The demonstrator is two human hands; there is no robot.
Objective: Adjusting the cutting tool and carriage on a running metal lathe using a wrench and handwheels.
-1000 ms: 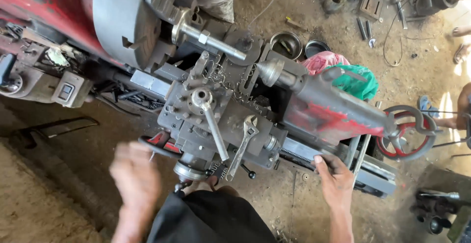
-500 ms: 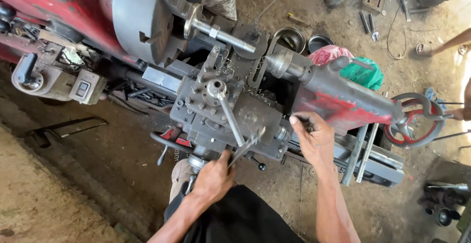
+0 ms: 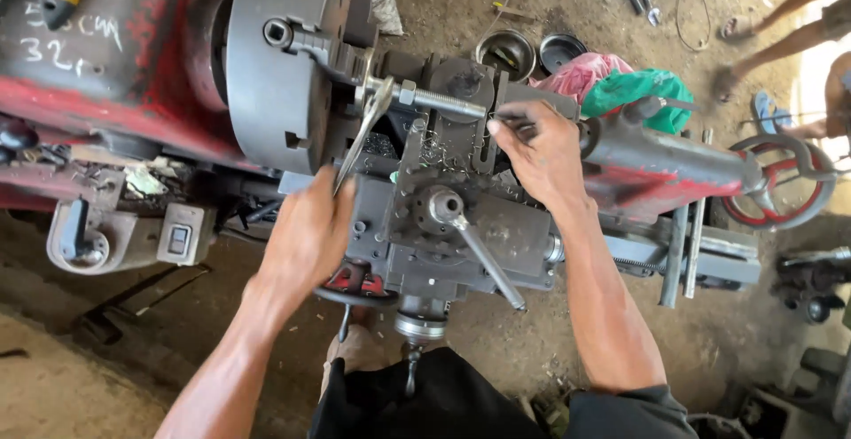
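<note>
I look down on an old lathe. My left hand [image 3: 306, 235] grips the lower end of a flat steel wrench [image 3: 362, 133], whose head lies at the nut of a threaded bolt [image 3: 439, 102] that sticks out of the grey chuck [image 3: 284, 67]. My right hand [image 3: 542, 155] rests on top of the tool post [image 3: 461, 138], and its fingertips pinch a small dark metal piece [image 3: 512, 124]. The tool post's long lever [image 3: 483, 257] points towards me between my arms.
The tailstock [image 3: 656, 169] and its red handwheel [image 3: 784, 182] lie to the right. Pink [image 3: 581, 71] and green cloths [image 3: 638, 93] and two metal bowls [image 3: 505, 54] sit behind the lathe. Another person's legs and feet [image 3: 771, 27] stand at the top right. A switch box [image 3: 182, 235] hangs at the left.
My left hand has left the front of the carriage and carried the wrench up to the bolt at the chuck. My right hand has moved up onto the tool post. The view has come closer.
</note>
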